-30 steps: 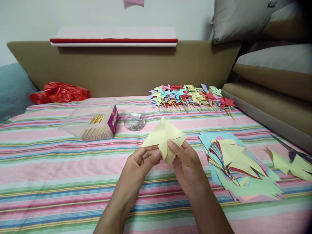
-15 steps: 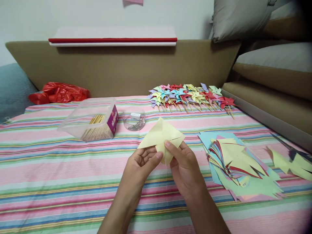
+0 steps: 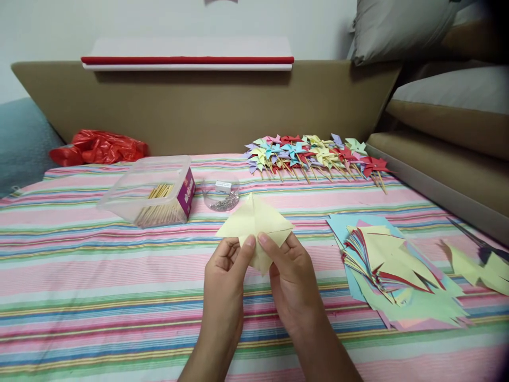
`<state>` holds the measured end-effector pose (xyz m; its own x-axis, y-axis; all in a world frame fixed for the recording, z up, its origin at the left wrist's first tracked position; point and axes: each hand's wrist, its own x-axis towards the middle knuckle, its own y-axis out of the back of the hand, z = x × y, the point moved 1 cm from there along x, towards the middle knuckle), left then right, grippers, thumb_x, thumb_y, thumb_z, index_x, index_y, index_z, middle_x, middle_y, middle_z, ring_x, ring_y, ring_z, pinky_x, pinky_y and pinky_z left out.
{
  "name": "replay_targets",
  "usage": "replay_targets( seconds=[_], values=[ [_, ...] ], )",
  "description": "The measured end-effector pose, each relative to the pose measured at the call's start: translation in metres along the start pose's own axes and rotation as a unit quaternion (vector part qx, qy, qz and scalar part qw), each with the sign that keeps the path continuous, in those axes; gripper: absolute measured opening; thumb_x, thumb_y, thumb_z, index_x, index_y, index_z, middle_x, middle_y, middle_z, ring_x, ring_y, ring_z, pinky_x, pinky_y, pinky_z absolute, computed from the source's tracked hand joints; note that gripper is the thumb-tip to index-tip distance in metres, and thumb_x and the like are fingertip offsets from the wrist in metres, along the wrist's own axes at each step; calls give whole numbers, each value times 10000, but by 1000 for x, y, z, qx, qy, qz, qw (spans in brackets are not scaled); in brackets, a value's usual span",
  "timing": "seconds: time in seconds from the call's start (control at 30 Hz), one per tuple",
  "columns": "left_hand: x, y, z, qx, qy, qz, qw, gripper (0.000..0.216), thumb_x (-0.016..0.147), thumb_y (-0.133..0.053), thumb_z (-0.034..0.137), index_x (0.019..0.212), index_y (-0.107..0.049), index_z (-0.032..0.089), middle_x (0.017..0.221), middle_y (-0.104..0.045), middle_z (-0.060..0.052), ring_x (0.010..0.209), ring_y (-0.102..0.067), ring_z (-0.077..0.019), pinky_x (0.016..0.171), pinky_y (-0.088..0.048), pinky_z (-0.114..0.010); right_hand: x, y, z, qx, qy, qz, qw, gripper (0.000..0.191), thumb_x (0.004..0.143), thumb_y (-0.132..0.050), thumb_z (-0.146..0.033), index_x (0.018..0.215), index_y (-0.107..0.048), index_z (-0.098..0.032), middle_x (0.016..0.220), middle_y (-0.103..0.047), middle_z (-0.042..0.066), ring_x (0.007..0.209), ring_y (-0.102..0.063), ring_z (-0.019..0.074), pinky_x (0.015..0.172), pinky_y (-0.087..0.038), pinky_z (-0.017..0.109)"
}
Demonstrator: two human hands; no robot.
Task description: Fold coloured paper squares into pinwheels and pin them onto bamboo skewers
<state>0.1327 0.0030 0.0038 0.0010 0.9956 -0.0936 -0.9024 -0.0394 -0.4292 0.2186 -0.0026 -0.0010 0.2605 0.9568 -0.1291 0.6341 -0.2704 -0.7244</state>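
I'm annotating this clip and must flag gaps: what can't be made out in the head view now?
All in the head view:
Yellow paper: far side hidden by the paper itself.
Metal bits in the clear tub: too small to identify.
Purple label: lettering too small and blurred.
Scissors: handle end cut off by the right edge.

Crumpled red plastic bag [image 3: 104,147] beside a blue cushion [image 3: 26,140], grey pillow [image 3: 400,27] at upper right
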Motion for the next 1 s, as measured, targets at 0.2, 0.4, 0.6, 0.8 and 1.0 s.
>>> replay_targets(
  seconds=[0.2, 0.4, 0.6, 0.8, 1.0],
  values=[
    [0, 2, 0, 11, 12, 4, 1000, 148, 827, -784, 328, 864, -732, 194, 845, -720, 10, 819, -649, -112, 719, -509, -181, 0, 3, 3, -3, -11, 10, 1000, 478, 727, -865, -242, 1166, -680, -200, 1047, -785, 45, 944, -721, 188, 816, -553, 295],
    [3, 5, 1, 33, 6, 27, 999, 208, 802, -800, 363, 839, -743, 166, 785, -715, -9, 748, -639, -121, 702, -516, -212, -1, 1, -1, -44, -7, 5, 999, 394, 782, -810, -318, 1127, -661, -198, 1080, -774, 56, 967, -716, 213, 822, -548, 324],
    [13, 15, 9, -4, -7, 49, 999, 285, 789, -802, 423, 836, -735, 150, 792, -720, -23, 785, -641, -135, 722, -508, -215, 3, 11, -17, -200, 17, 26, 979, 271, 889, -642, -413, 1085, -589, -232, 960, -787, 27, 923, -722, 205, 881, -516, 375],
    [15, 17, 12, -27, -2, 59, 998, 278, 769, -822, 399, 818, -728, 142, 771, -714, -19, 776, -645, -135, 715, -508, -211, 5, 21, -18, -283, 38, -34, 958, 251, 852, -675, -375, 1024, -543, -246, 982, -761, 21, 941, -716, 204, 902, -512, 380],
    [15, 16, 12, -34, 0, 63, 997, 245, 756, -834, 350, 809, -725, 137, 786, -716, -19, 782, -634, -128, 716, -506, -207, 1, 22, -12, -428, 177, -79, 883, 306, 870, -638, -198, 1032, -395, -291, 1050, -684, 7, 922, -690, 191, 850, -532, 387]
  ],
)
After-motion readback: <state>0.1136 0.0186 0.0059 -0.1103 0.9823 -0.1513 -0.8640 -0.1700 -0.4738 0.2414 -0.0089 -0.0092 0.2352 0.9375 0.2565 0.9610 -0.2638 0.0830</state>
